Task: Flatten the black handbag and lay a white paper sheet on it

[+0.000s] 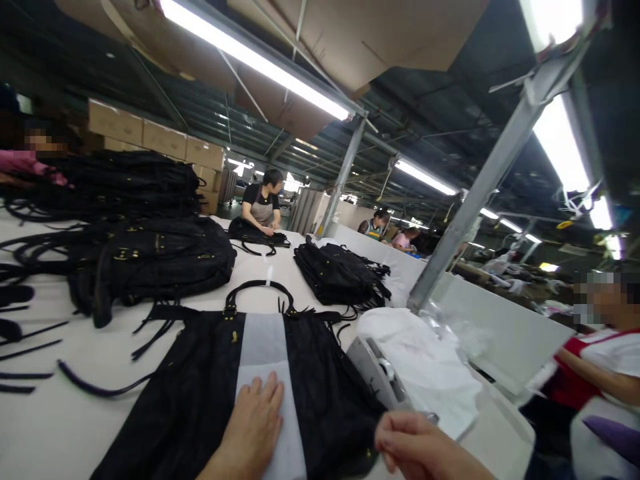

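A black handbag (200, 387) with a looped top handle (260, 285) lies flat on the table in front of me. Down its middle runs a pale grey strip (263, 340), folded or overlapped partway along. My left hand (256, 417) rests flat on this strip with its fingers stretched out. At the bag's lower right edge is my right hand (407, 437), its fingers curled closed. Whatever is between those fingers is hidden. Just beyond the right hand, a grey-white slotted object (377, 370) leans by the bag, beside a heap of white sheet material (420, 353).
Black bags are piled on the left (160, 257), with another stack (340, 270) at the back right. A co-worker (260, 203) handles a black bag across the white table (40, 427). Another person (600, 373) is at the right. A metal post (470, 180) rises beside the table.
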A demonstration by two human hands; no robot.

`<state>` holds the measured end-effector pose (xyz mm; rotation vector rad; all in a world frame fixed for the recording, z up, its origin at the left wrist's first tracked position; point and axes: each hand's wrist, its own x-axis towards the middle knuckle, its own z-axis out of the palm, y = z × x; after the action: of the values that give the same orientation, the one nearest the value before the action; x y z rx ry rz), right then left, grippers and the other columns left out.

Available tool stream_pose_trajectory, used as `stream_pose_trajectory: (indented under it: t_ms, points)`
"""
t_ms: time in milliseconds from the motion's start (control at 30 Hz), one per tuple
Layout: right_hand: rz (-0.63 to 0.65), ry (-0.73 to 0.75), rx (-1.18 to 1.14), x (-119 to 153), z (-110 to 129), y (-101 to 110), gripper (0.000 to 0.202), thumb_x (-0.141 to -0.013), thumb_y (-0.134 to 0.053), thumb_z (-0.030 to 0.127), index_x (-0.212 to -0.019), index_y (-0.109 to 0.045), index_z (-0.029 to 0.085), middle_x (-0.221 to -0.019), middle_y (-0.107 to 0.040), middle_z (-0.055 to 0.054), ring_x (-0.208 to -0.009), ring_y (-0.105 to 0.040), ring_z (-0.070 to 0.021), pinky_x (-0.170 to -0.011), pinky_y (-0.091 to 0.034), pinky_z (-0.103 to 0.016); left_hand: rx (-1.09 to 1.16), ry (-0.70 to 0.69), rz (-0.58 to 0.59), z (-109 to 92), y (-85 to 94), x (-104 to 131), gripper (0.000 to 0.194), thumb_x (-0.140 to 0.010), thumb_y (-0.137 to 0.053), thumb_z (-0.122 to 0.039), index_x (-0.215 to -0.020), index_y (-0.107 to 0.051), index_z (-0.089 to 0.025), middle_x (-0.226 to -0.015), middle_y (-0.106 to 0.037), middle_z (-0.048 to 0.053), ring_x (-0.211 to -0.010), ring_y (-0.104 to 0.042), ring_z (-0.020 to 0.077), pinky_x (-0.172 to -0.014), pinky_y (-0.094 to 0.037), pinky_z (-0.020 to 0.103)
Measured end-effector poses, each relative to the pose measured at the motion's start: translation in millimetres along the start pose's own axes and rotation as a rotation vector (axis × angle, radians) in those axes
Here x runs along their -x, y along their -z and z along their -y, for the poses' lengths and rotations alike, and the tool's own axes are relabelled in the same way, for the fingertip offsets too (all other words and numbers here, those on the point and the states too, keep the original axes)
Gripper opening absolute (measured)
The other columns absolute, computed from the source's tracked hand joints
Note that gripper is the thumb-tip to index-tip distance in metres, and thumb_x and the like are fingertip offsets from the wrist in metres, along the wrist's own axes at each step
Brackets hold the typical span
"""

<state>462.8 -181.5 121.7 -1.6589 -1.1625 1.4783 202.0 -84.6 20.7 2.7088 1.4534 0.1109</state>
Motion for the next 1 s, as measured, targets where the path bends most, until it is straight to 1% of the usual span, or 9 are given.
stream_pose_trajectory:
  t_ms: [67,100,167,267,367,533,767,867,1000]
  points:
    - [0.134,0.009,-0.048,-30.7,32.2,-40.3,0.028,-0.063,-0.074,0.041,-0.073,-0.064,0.017,-0.063,-0.062,-0.001,-0.043,-0.026,-0.0035,-0.044,-0.012,-0.022,0.021,0.001,-0.004,1.5,-6.6,-0.8,0.055,-0.097,-0.04,-0.02,-0.151,-0.035,-0.015,-0.157,-0.032,0.013,-0.136,-0.039,0.0401,-0.109,-0.038,0.058]
    - [0.158,-0.009,-0.055,-50.9,42.4,-58.5,0.029,-0.061,-0.074,0.04,-0.073,-0.063,0.016,-0.066,-0.063,-0.001,-0.043,-0.025,-0.003,-0.043,-0.01,-0.022,0.031,0.002,0.0,1.5,-7.7,-0.5,0.054,-0.097,-0.04,-0.021,-0.151,-0.035,-0.016,-0.157,-0.032,0.013,-0.137,-0.038,0.0402,-0.109,-0.037,0.058]
    - [0.112,-0.031,-0.025,-95.7,50.2,-86.2,0.027,-0.06,-0.072,0.036,-0.074,-0.06,0.016,-0.071,-0.065,-0.001,-0.043,-0.026,-0.0022,-0.043,-0.009,-0.021,0.048,0.005,0.019,0.4,-5.5,0.9,0.054,-0.098,-0.041,-0.022,-0.151,-0.035,-0.016,-0.157,-0.032,0.013,-0.138,-0.036,0.0406,-0.11,-0.036,0.058]
    - [-0.008,-0.023,0.041,-154.3,42.9,-104.0,0.019,-0.064,-0.067,0.031,-0.072,-0.057,0.016,-0.073,-0.065,-0.002,-0.042,-0.028,-0.0023,-0.041,-0.008,-0.021,0.073,0.01,0.057,-2.2,3.9,2.5,0.054,-0.099,-0.041,-0.024,-0.151,-0.035,-0.012,-0.157,-0.031,0.016,-0.139,-0.034,0.0416,-0.112,-0.034,0.058]
    - [-0.078,0.016,0.094,-184.9,32.9,-103.6,0.012,-0.07,-0.06,0.027,-0.072,-0.056,0.016,-0.071,-0.065,-0.001,-0.04,-0.028,-0.0028,-0.039,-0.009,-0.021,0.13,0.022,0.106,-2.3,12.4,0.6,0.055,-0.1,-0.041,-0.028,-0.151,-0.034,-0.008,-0.157,-0.03,0.019,-0.139,-0.033,0.0435,-0.112,-0.032,0.059]
    - [-0.081,0.041,0.139,-194.3,23.2,-98.5,0.014,-0.071,-0.058,0.029,-0.075,-0.059,0.016,-0.069,-0.065,0.0,-0.039,-0.028,-0.003,-0.039,-0.009,-0.021,0.234,-0.041,0.143,1.6,23.4,-5.7,0.051,-0.099,-0.034,-0.023,-0.147,-0.041,-0.011,-0.161,-0.02,0.014,-0.134,-0.037,0.0468,-0.104,-0.037,0.063]
    - [-0.039,0.091,0.19,-198.3,17.5,-97.7,0.021,-0.068,-0.057,0.037,-0.076,-0.057,0.018,-0.074,-0.067,-0.001,-0.042,-0.029,-0.0044,-0.04,-0.011,-0.022,0.227,-0.092,0.178,2.0,29.0,-13.3,0.049,-0.097,-0.038,-0.026,-0.143,-0.047,-0.01,-0.154,-0.039,0.016,-0.131,-0.038,0.0434,-0.105,-0.032,0.061]
    - [-0.06,0.203,0.256,-201.4,17.0,-96.7,0.02,-0.07,-0.057,0.038,-0.072,-0.06,0.018,-0.068,-0.062,0.001,-0.047,-0.034,-0.0078,-0.043,-0.02,-0.023,0.224,-0.082,0.203,1.8,26.8,-16.9,0.05,-0.098,-0.038,-0.027,-0.144,-0.045,-0.01,-0.154,-0.038,0.016,-0.132,-0.036,0.0441,-0.103,-0.032,0.061]
    - [-0.215,0.445,0.383,-208.6,10.5,-95.6,0.013,-0.069,-0.06,0.032,-0.067,-0.063,0.019,-0.073,-0.056,0.0,-0.062,-0.045,-0.0126,-0.061,-0.037,-0.027,0.235,-0.081,0.245,1.9,27.5,-18.2,0.05,-0.099,-0.039,-0.03,-0.145,-0.044,-0.011,-0.155,-0.036,0.015,-0.132,-0.034,0.0461,-0.102,-0.033,0.062]
